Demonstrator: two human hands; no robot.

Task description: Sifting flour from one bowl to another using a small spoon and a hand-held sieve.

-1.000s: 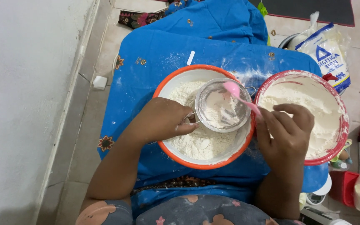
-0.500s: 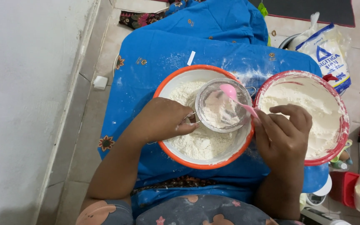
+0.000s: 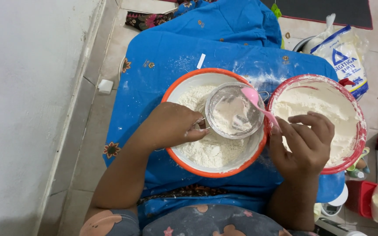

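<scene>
- Left hand (image 3: 171, 126): closed around the handle of a round metal sieve (image 3: 234, 110), thumb and fingers wrapped on it; the handle itself is hidden under the hand.
- Metal sieve: held level above the orange-rimmed bowl (image 3: 184, 85), over its right half; a layer of flour lies in the mesh.
- Right hand (image 3: 305, 144): fingers curled, pinching the stem of a pink spoon (image 3: 259, 105) between thumb and fingertips; the hand sits over the gap between the two bowls.
- Pink spoon: its bowl end rests inside the sieve at the upper right edge, with the stem slanting down to the right hand.
- Orange-rimmed bowl: white inside, holding a heap of sifted flour (image 3: 206, 150) beneath the sieve.
- Red-rimmed bowl (image 3: 359, 113): just beside the orange-rimmed bowl on its right, rims near or touching; also holds flour.
- Blue cloth (image 3: 162, 57): spread under both bowls, dusted white near the top of the bowls.
- Flour bag (image 3: 344, 61): white and blue, lying on the tiled floor (image 3: 92, 131) beyond the red-rimmed bowl, at upper right.
</scene>
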